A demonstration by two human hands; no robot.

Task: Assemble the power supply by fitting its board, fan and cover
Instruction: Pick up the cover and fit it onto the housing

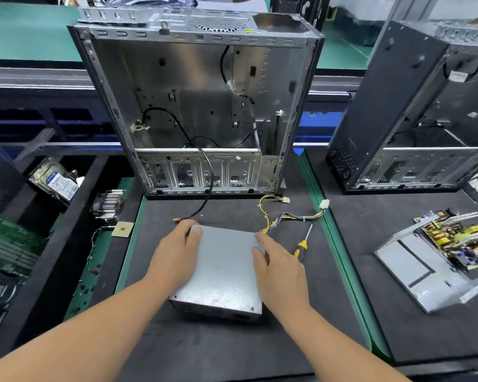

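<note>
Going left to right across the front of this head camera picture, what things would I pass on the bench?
Hard drive → heatsink fan → left hand → power supply cover → right hand → screwdriver → open power supply with its board.

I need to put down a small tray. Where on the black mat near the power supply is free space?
Free: mat in front of the power supply, and the strip between the screwdriver and the green edge. Crowded: behind it, where the wire bundle lies before the open computer case.
</note>
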